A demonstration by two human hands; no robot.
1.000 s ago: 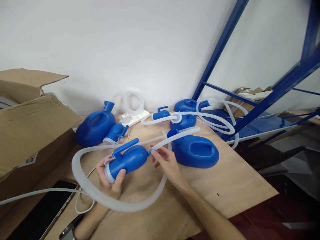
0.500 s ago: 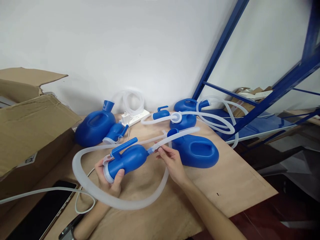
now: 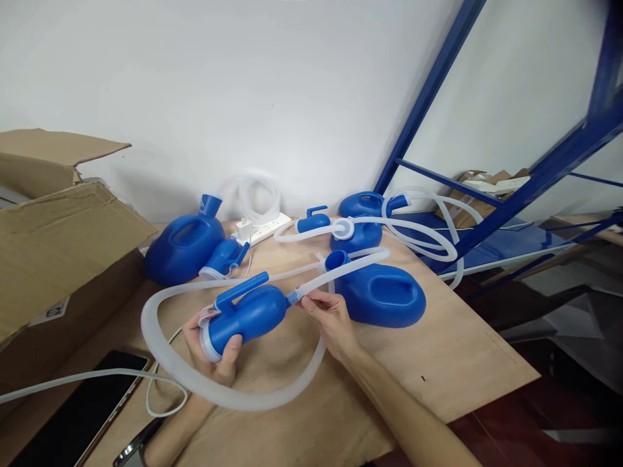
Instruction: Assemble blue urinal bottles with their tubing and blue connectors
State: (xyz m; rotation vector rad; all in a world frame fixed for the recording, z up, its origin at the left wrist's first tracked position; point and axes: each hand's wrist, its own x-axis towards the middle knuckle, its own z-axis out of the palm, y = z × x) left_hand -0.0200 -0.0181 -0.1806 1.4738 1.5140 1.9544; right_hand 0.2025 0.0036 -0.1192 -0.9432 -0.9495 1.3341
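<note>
My left hand point(image 3: 214, 350) is wrapped round the white-rimmed end of a blue urinal cup point(image 3: 250, 314) with a stick-like handle on top, held tilted above the table. My right hand point(image 3: 331, 321) pinches the end of a translucent corrugated hose point(image 3: 335, 272) where it meets the clear connector point(image 3: 293, 297) on the cup's narrow end. The hose loops behind the cup, round to the left and across in front of my left wrist. Just beyond my right hand lies a large blue urinal bottle point(image 3: 382, 295) with its open neck towards the cup.
Another large blue bottle point(image 3: 182, 250) and a smaller cup point(image 3: 221, 258) lie at the left, near a white power strip point(image 3: 263, 228). More blue bottles point(image 3: 357, 235) and coiled hoses are at the back right. A cardboard box point(image 3: 68, 240) and a phone point(image 3: 82, 415) are at the left.
My right hand has slid slightly left and down along the hose, closer to the connector, and the hose end has dipped a little. My left hand holds the cup almost unmoved.
</note>
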